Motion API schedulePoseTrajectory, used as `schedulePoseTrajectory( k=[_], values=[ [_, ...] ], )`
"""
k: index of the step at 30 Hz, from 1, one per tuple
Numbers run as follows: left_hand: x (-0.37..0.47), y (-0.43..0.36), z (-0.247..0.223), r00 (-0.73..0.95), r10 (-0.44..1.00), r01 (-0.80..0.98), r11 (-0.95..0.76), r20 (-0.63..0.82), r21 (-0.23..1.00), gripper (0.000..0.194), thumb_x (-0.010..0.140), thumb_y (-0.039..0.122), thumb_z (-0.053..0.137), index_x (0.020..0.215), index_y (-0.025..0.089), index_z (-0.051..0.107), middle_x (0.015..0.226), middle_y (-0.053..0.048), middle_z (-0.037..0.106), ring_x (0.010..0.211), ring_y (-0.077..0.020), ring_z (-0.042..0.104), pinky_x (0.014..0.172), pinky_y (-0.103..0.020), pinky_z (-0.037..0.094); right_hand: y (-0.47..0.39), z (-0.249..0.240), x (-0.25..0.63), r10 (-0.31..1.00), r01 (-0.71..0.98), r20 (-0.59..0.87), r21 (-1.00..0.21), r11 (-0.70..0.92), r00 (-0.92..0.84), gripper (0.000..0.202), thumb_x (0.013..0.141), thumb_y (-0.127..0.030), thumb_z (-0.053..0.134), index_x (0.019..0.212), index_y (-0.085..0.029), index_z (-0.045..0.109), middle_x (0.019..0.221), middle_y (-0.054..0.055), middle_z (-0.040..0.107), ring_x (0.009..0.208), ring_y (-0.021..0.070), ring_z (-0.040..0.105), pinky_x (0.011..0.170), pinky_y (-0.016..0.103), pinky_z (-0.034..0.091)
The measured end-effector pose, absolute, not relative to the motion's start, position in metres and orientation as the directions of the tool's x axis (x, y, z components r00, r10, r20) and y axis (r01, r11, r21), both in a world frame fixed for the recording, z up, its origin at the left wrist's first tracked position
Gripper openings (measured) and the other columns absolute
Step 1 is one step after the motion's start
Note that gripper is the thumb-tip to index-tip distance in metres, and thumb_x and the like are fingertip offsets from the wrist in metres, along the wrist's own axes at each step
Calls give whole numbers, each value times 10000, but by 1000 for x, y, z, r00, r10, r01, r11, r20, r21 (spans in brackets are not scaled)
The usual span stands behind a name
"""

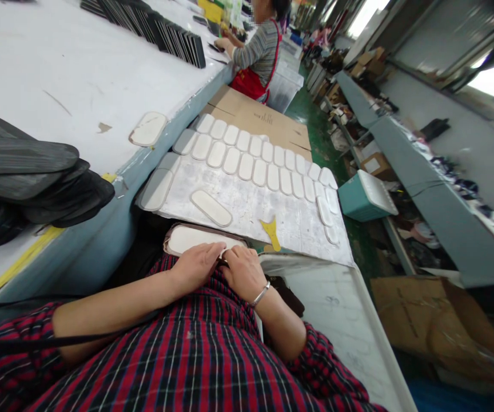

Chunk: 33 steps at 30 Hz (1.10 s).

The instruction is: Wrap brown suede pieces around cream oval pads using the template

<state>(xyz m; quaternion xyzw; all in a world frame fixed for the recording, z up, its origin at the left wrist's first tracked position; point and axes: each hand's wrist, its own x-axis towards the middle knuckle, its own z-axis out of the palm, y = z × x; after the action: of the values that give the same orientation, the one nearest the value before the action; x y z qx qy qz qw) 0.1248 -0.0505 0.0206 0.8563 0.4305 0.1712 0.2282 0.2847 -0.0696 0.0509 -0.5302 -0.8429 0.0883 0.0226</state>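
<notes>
In the head view, a long rounded white piece with a brown edge point(191, 239) lies close to my lap at the board's near edge. My left hand point(198, 264) rests at its near side, fingers together and reaching toward its right end. My right hand point(242, 269), with a bracelet at the wrist, has bent fingers around that same right end, close to my left fingertips. The fingertips of both hands meet over the brown edge. Just beyond lies a single white oval piece point(211, 208) on the pale board point(247, 200). A yellow tool point(271, 233) is to its right.
Rows of white ovals point(230, 160) cover the board's far part. Dark pieces point(24, 171) are piled on the left table point(79, 86). A white tray point(337, 309) stands at the right. A person point(258, 57) sits beyond the cardboard point(255, 114).
</notes>
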Motion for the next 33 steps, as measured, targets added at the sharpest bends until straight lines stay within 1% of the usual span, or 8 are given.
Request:
schedulePoseTrajectory(
  k=[3, 5, 7, 9, 13, 21, 26, 33],
  values=[
    [105, -42, 23, 481, 867, 535, -409, 131, 740, 367, 759, 199, 546, 1102, 159, 420, 1145, -122, 481, 829, -162, 596, 678, -314, 533, -67, 44, 280, 882, 878, -63, -151, 454, -467, 135, 831, -328, 587, 865, -200, 557, 893, 32, 551, 873, 201, 470, 750, 323, 314],
    [85, -36, 26, 378, 906, 488, -370, 191, 790, 372, 746, 278, 595, 1074, 175, 451, 1220, -120, 427, 933, -172, 575, 703, -307, 538, -66, 41, 279, 885, 881, -61, -151, 448, -461, 148, 813, -327, 618, 851, -198, 556, 883, 27, 553, 860, 197, 473, 743, 319, 313],
    [64, -34, 27, 374, 889, 538, -441, 265, 719, 309, 752, 336, 611, 1005, 179, 529, 1197, -100, 475, 1057, -204, 515, 843, -362, 493, -66, 40, 279, 887, 882, -60, -160, 444, -457, 168, 791, -316, 650, 853, -196, 551, 883, 25, 553, 857, 191, 476, 741, 313, 312],
    [48, -35, 24, 484, 830, 599, -546, 277, 586, 259, 751, 366, 626, 947, 198, 603, 1129, -75, 552, 1086, -223, 489, 935, -412, 413, -65, 40, 279, 892, 884, -58, -177, 434, -449, 195, 777, -324, 668, 848, -191, 544, 875, 22, 555, 852, 186, 482, 742, 307, 312],
    [41, -41, 8, 588, 780, 656, -615, 213, 439, 184, 755, 400, 627, 849, 252, 681, 1114, -54, 589, 1089, -253, 478, 938, -455, 351, -61, 43, 275, 901, 892, -71, -194, 409, -429, 236, 776, -377, 665, 819, -185, 534, 846, 16, 570, 822, 178, 502, 727, 301, 316],
    [54, -42, 8, 495, 835, 726, -549, 240, 413, 195, 801, 367, 559, 732, 247, 696, 1149, -55, 548, 1101, -255, 436, 939, -479, 315, -52, 51, 264, 932, 941, -156, -147, 306, -328, 328, 797, -448, 619, 906, -165, 494, 809, 44, 621, 788, 197, 568, 703, 305, 342],
    [59, -44, 10, 455, 860, 760, -511, 232, 402, 177, 778, 318, 558, 679, 214, 660, 1167, -63, 516, 1101, -259, 424, 942, -491, 318, -54, 54, 253, 941, 958, -179, -83, 276, -286, 324, 790, -407, 634, 942, -167, 479, 853, 68, 623, 828, 232, 582, 721, 338, 375],
    [64, -52, 11, 384, 888, 799, -457, 252, 391, 136, 790, 293, 530, 762, 174, 588, 1253, -110, 454, 1188, -277, 382, 1011, -503, 269, -54, 64, 238, 979, 982, -87, 9, 188, -187, 440, 712, -386, 714, 990, -141, 477, 980, 127, 541, 879, 259, 537, 712, 367, 408]
  ],
)
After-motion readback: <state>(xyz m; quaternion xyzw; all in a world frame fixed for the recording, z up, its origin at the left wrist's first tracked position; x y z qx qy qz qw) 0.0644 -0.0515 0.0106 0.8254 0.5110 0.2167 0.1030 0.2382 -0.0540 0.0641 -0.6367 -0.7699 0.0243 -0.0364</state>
